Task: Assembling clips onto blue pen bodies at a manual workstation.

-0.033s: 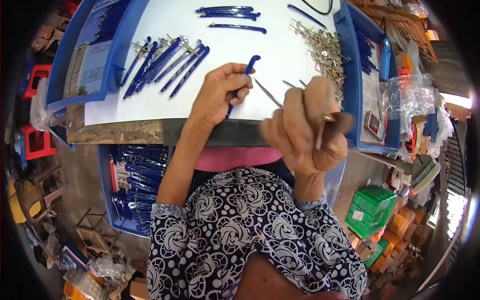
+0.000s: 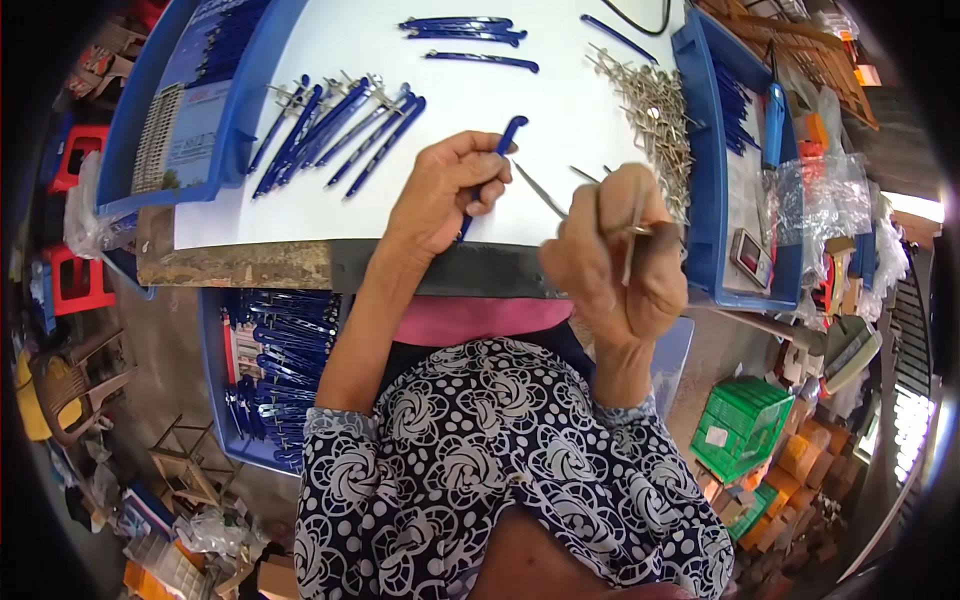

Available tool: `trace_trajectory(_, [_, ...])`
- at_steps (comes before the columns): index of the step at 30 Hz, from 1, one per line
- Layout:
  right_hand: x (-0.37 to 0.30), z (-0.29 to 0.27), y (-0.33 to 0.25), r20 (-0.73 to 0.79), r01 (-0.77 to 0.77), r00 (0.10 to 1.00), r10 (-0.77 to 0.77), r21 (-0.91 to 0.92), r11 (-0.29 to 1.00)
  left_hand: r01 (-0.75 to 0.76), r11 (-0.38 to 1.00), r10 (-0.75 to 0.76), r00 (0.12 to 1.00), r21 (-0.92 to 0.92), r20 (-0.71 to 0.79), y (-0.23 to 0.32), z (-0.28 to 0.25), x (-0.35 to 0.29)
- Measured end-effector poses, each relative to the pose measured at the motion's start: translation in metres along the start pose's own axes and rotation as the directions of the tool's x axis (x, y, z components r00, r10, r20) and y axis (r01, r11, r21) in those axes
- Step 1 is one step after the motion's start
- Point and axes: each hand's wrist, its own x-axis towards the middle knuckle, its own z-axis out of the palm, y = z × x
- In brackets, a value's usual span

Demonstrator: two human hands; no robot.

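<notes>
My left hand (image 2: 455, 190) pinches a slim blue hooked strip (image 2: 512, 133) over the white table sheet, its hooked end pointing away from me. My right hand (image 2: 615, 255), slightly blurred, is closed to the right of it. From its fingers a thin pointed metal tool (image 2: 540, 190) reaches toward the strip, its tip close to my left fingers. A small metal pin piece (image 2: 636, 230) also shows at the right fingers. More blue strips (image 2: 340, 130) lie fanned at the left, some with metal pieces attached. Others (image 2: 465, 32) lie at the far middle. Loose metal pieces (image 2: 650, 110) are heaped at the right.
Blue trays flank the sheet: a left one (image 2: 240, 150) with strips and printed cards, a right one (image 2: 705, 200) with strips and a small device (image 2: 748, 250). Below the table edge (image 2: 440, 268) stands a bin (image 2: 215, 380) full of blue strips. A green crate (image 2: 745, 425) sits at the right.
My right hand has shifted slightly, and the metal piece at its fingers shows at another angle. My left hand keeps its hold on the blue strip.
</notes>
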Motion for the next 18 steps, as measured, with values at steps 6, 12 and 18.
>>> trace_trajectory(6, [-0.005, -0.058, 0.019, -0.305, -0.275, 0.932, 0.193, -0.253, 0.928, 0.034, 0.999, -0.034, 0.999, -0.004, 0.036, 0.001, 0.003, 0.001])
trace_trajectory(12, [-0.002, -0.07, 0.034, -0.371, -0.343, 0.908, 0.195, -0.392, 0.854, 0.058, 0.997, -0.058, 0.998, 0.048, -0.003, -0.004, 0.003, 0.0])
trace_trajectory(18, [-0.003, -0.07, 0.03, -0.355, -0.349, 0.912, 0.204, -0.412, 0.842, 0.137, 0.991, -0.137, 0.99, 0.001, 0.019, -0.006, -0.001, -0.002])
